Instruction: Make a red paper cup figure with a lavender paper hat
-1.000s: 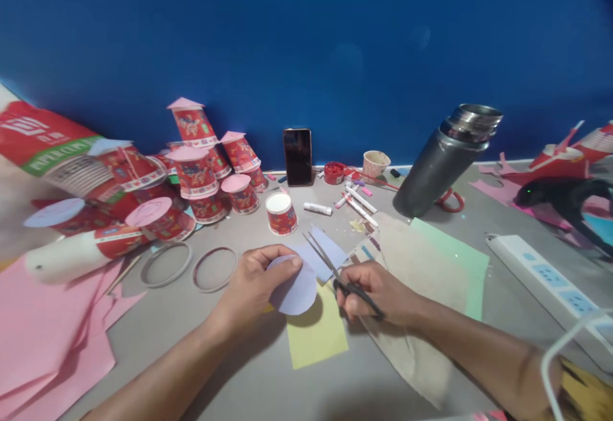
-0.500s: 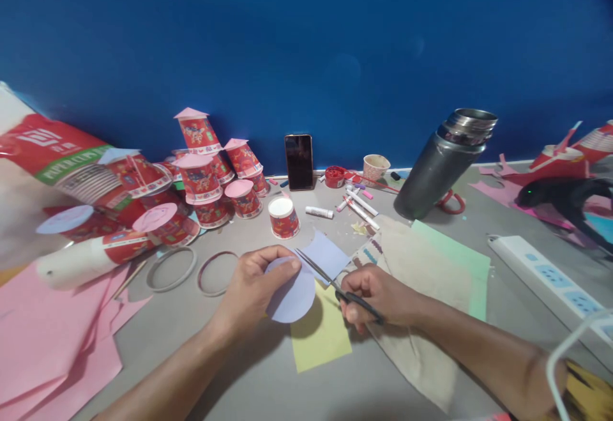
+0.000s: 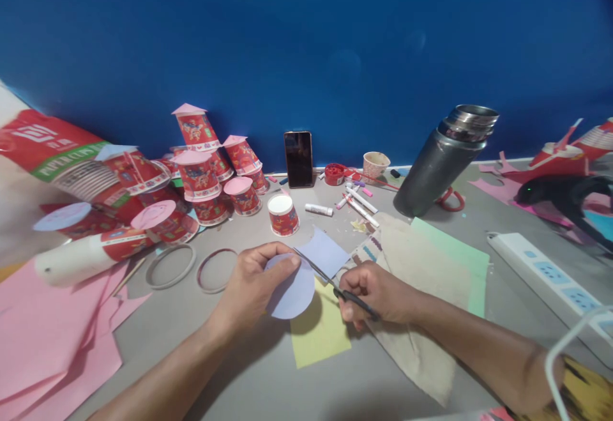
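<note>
Pinched between the thumb and fingers of my left hand [image 3: 258,283] is a round lilac paper disc [image 3: 292,296]. My right hand [image 3: 366,290] grips black-handled scissors [image 3: 325,277], whose blades point up and left to the disc's upper right edge. The blades look close together; whether they touch the paper I cannot tell. Beneath the hands lies a yellow sheet [image 3: 318,338], partly hidden by the disc. Just behind the scissors is a lilac paper scrap [image 3: 325,252]. A red paper cup [image 3: 283,216] with a white top stands beyond my left hand.
Red cups with pink paper cones [image 3: 198,175] are stacked at the left, near pink sheets [image 3: 48,331] and two tape rings [image 3: 171,266]. Behind are a phone [image 3: 298,159] and markers [image 3: 359,207]. At the right stand a dark flask [image 3: 438,165], a cloth [image 3: 426,280] and a power strip [image 3: 550,277].
Both hands stay almost in place with the disc and scissors. The scissors' blades look slightly closer together and the handles have shifted a little. The whole view has moved slightly.
</note>
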`<state>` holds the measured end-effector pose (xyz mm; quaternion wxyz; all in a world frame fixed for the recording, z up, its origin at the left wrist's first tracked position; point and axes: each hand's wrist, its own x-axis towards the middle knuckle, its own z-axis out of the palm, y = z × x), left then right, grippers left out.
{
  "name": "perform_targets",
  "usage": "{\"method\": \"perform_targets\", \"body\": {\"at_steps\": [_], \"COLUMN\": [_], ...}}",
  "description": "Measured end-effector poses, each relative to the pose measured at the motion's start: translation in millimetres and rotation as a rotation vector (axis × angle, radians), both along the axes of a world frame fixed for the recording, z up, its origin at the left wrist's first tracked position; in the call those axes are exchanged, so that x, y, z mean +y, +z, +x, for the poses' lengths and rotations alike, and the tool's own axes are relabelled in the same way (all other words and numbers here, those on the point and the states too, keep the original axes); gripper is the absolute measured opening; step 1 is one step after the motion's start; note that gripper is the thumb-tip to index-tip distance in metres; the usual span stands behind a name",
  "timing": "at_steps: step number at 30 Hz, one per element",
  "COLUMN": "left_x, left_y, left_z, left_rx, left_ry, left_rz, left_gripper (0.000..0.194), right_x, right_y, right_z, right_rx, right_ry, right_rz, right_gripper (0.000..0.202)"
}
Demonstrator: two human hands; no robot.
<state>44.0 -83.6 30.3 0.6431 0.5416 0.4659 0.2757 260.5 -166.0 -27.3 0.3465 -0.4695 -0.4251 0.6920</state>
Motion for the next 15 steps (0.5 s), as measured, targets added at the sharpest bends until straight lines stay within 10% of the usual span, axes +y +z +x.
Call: {"method": "perform_targets", "body": {"at_steps": [15], "left_x": [1.9], "left_y": [-0.1], "left_z": [-0.2], "left_rx": [0.02], "left_ry": [0.012], "left_rz": [0.022], "left_gripper": [0.036], "right_x": [-0.5], "right_y": [2.0], "right_z": [1.0], "right_rx": [-0.01], "right_ry": [0.032], "right_rz": [0.015], "right_gripper": [0.059]}}
